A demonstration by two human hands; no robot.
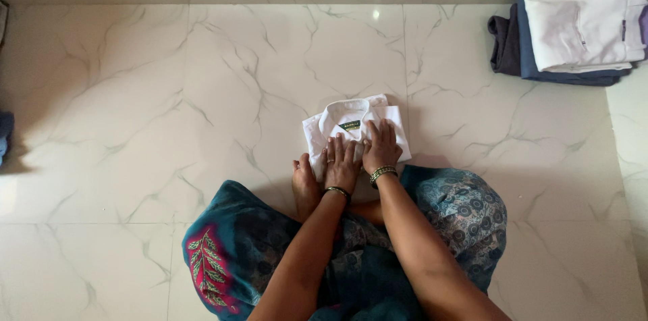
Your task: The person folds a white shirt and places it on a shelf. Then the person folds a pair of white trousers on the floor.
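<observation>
A white collared shirt [351, 118], folded into a small rectangle, lies on the marble floor right in front of me. My left hand [341, 162] rests flat on its near edge, fingers spread, with a ring and a bangle at the wrist. Beside it, my right hand [381, 147] presses flat on the right half of the shirt, also wearing a bangle. Neither hand grips anything. A bare foot [305, 186] shows just left of my left hand, touching the shirt's near corner.
A stack of folded clothes [574, 31], white on top of dark blue and dark grey pieces, sits at the far right by the wall. A bit of blue cloth [5, 135] shows at the left edge. My lap is draped in teal patterned fabric [459, 209].
</observation>
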